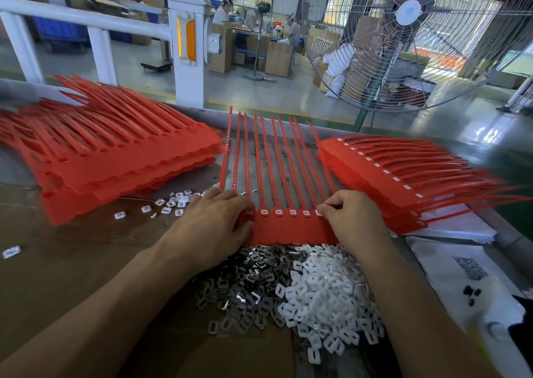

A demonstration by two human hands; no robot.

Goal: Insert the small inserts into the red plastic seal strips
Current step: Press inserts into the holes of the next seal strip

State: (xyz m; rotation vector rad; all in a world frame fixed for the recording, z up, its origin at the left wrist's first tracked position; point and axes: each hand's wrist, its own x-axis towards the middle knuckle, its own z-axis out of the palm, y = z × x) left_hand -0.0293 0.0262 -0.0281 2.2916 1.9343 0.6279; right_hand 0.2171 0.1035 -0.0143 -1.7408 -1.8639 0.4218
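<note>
1. A stack of red seal strips without inserts (115, 158) is lying at the left of the bench, tails fanning up and away to the left, sockets looking unfilled.
2. A scatter of loose white inserts (173, 204) is sitting just right of that stack, close to the left hand.
3. The left hand (213, 227) is resting palm down on the left end of the working strip (288, 227), fingers spread fairly flat and pressing it to the table rather than curling round anything; the sockets under it are hidden.
4. The working strip's header is running left to right between the hands, its tails pointing straight away from the person. A row of white inserts (285, 212) is already sitting in the visible sockets.
5. The right hand (354, 219) is working at the header's right end, thumb and fingertips (324, 209) bunched on a white insert at the last socket, seemingly pinching it in.
6. That socket is lying directly under the right fingertips, so this hand is much the nearer; the push probably goes straight down.
7. Piles of metal clips (245, 279) and white inserts (323, 291) are lying just this side of the header.
8. A finished stack (389, 175) with filled sockets is sitting at the right.
</note>
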